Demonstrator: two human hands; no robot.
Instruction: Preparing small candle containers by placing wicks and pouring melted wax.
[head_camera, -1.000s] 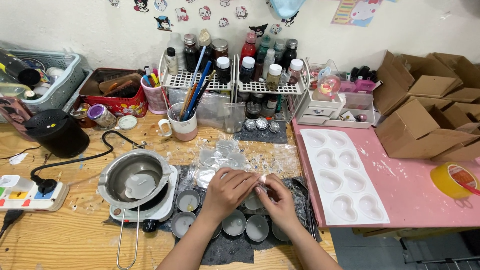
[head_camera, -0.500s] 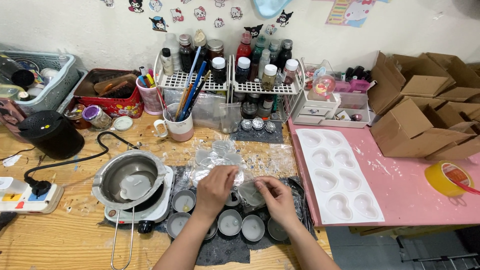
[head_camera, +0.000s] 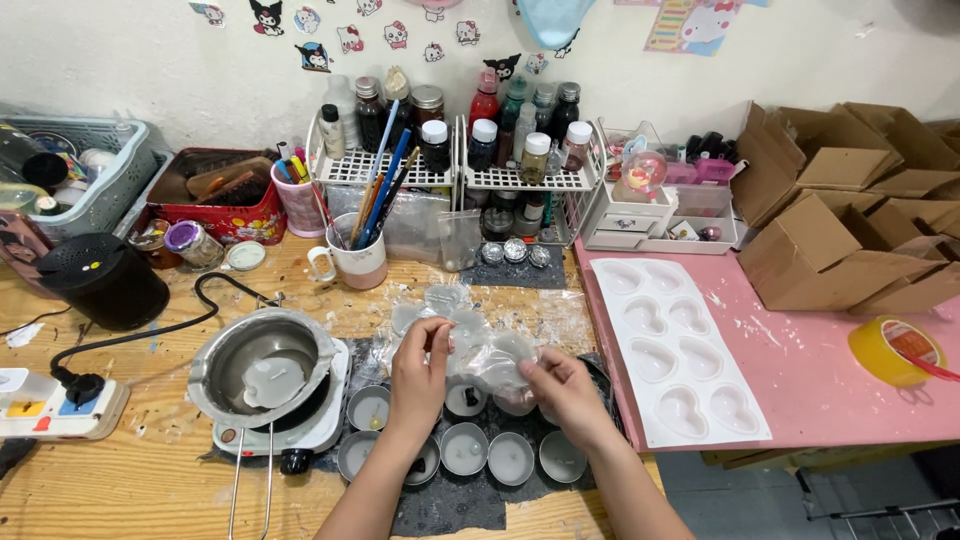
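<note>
**Q:** Clear plastic film (head_camera: 487, 352), where was it, and who had it?

**A:** It was held over the dark cloth (head_camera: 450, 505), just above the tins. The left hand (head_camera: 420, 375) pinched its 9 o'clock edge between thumb and forefinger, other fingers loosely curled. The right hand (head_camera: 565, 392) gripped the 3 o'clock edge, fingers bent around it. Neither hand held anything else.

**Q:** Step in hand?

**A:** Judged: the crinkled film was being pulled or peeled apart between the two pinches. What clung to it could not be told.

**Q:** What would a further move call for?

**A:** Probably a light, even pull. The film looked thin and likely to tear or fold on itself, with open tins right beneath.

**Q:** Counts?

**A:** Small round tins (head_camera: 466, 448): at least seven seen at 6 o'clock of the film, with others possibly hidden under the hands. One white mould (head_camera: 680, 350) at 3 o'clock, with eight cavities. One steel pot (head_camera: 262, 365) on a hot plate at 9 o'clock. One yellow tape roll (head_camera: 890, 350) beyond the mould.
</note>
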